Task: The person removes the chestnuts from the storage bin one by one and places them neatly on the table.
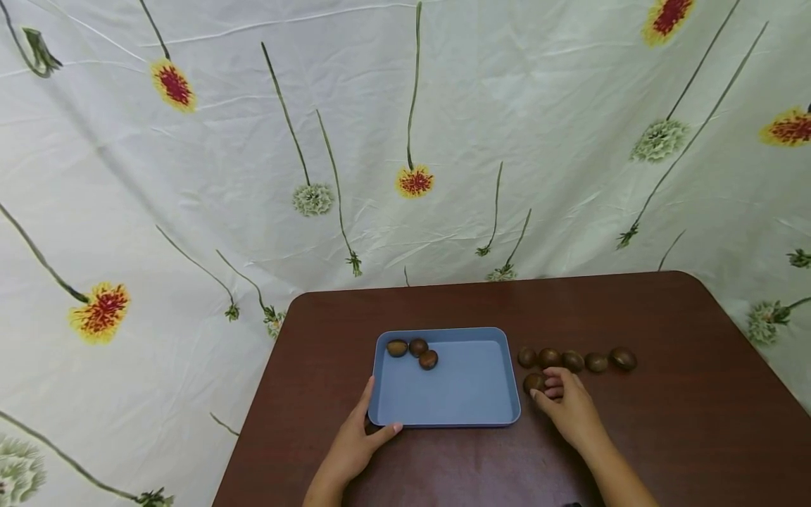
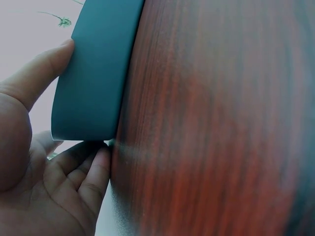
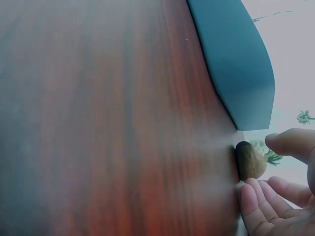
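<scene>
My left hand (image 1: 355, 440) holds the near left corner of a light blue rectangular tray (image 1: 469, 394), thumb along the near side and fingers at the left side. In the left wrist view the thumb rests against the tray's wall (image 2: 98, 73). Three brown chestnuts lie inside, toward the far left corner; one is a reddish-brown chestnut (image 1: 428, 360). Right of the tray, my right hand (image 1: 573, 412) has its thumb and fingers spread around a single chestnut (image 1: 533, 383) on the table. In the right wrist view the fingertips are right at this chestnut (image 3: 251, 161), the thumb a little apart from it.
Just beyond the right hand, several chestnuts (image 1: 573, 361) form a row running rightward from the tray. Everything stands on a dark brown wooden table (image 1: 684, 422) with rounded far corners. A white flowered cloth (image 1: 374, 141) hangs behind it.
</scene>
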